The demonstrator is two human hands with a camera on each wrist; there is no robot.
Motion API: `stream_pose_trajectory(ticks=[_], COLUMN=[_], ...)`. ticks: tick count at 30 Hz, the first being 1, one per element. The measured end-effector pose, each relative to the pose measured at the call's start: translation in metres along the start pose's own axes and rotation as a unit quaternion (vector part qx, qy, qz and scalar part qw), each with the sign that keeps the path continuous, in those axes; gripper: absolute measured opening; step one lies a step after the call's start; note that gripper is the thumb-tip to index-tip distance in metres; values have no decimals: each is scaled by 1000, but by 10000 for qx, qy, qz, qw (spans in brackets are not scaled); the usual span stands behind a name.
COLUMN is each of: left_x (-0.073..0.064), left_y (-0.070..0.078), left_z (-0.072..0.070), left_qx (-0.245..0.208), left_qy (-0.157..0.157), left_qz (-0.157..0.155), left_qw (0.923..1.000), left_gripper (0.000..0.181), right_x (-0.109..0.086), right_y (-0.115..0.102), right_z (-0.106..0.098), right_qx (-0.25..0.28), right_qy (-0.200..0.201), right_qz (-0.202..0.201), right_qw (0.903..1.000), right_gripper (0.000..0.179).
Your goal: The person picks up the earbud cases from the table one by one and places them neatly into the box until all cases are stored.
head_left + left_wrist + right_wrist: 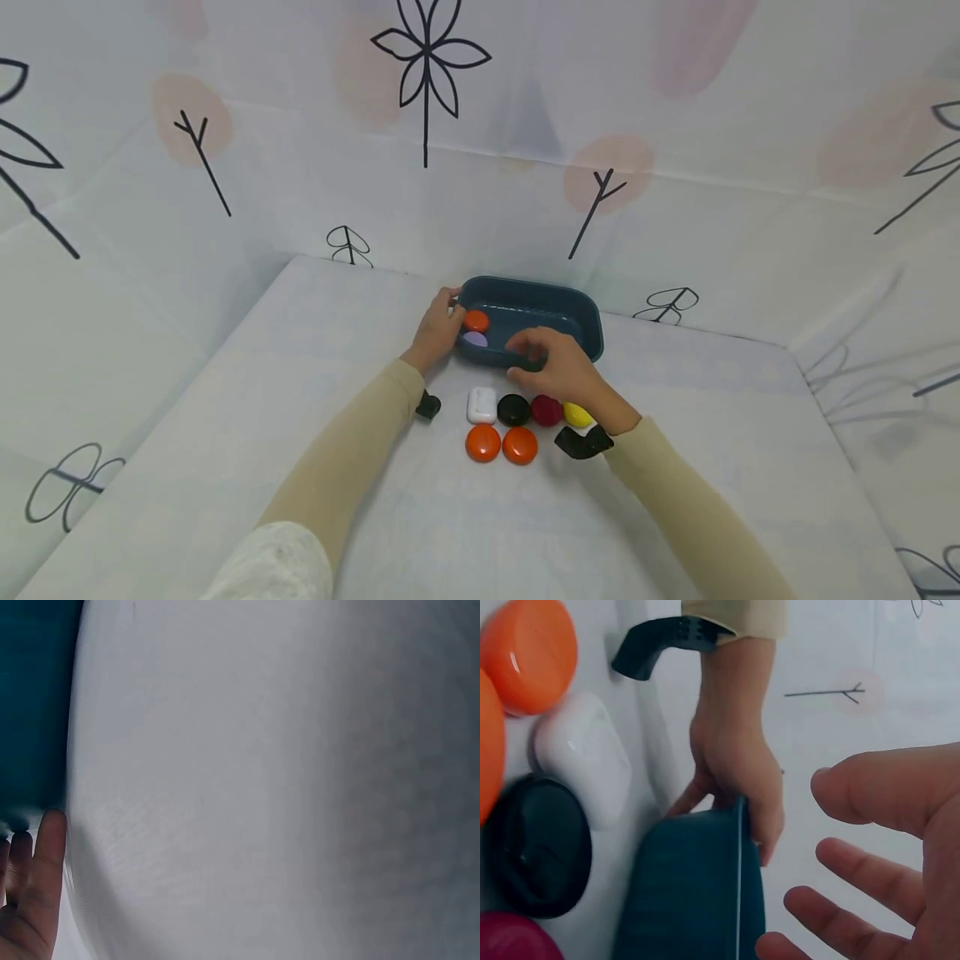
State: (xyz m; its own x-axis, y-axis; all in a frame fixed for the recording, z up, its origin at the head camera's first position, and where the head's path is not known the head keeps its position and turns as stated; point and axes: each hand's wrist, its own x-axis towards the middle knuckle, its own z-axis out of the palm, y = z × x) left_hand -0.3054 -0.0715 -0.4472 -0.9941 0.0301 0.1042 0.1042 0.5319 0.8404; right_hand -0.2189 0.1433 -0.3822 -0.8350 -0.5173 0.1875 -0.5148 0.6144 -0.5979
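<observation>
A dark teal tray with raised walls stands near the back of the table. My left hand grips its left end, fingers against the outer wall, thumb side at the rim. Inside, by that end, lie an orange round piece and a lilac piece. My right hand, fingers loosely bent and apart, hovers over the tray's front rim holding nothing. In front of the tray sit a white rounded-square piece, a glossy black round piece, a dark red one and a yellow one, partly hidden by my right hand.
Two orange round pieces, a left one and a right one, lie nearest me. A pale cloth covers the table. Behind the tray rises a printed fabric wall. Dark camera mounts, such as the right one, jut from both wrists.
</observation>
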Motion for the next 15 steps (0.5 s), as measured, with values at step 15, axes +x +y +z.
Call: stream_pose_trajectory(ticks=[15], left_x=[3], left_y=[-7], left_z=[3], left_qx=[-12], left_qy=[43], left_qz=[138], left_qw=[9999], left_gripper=[43], right_x=[46], right_y=[16], right_z=[3], right_qx=[-57], right_qy=[-420], right_qz=[199], right_qw=[9989], right_gripper=[36])
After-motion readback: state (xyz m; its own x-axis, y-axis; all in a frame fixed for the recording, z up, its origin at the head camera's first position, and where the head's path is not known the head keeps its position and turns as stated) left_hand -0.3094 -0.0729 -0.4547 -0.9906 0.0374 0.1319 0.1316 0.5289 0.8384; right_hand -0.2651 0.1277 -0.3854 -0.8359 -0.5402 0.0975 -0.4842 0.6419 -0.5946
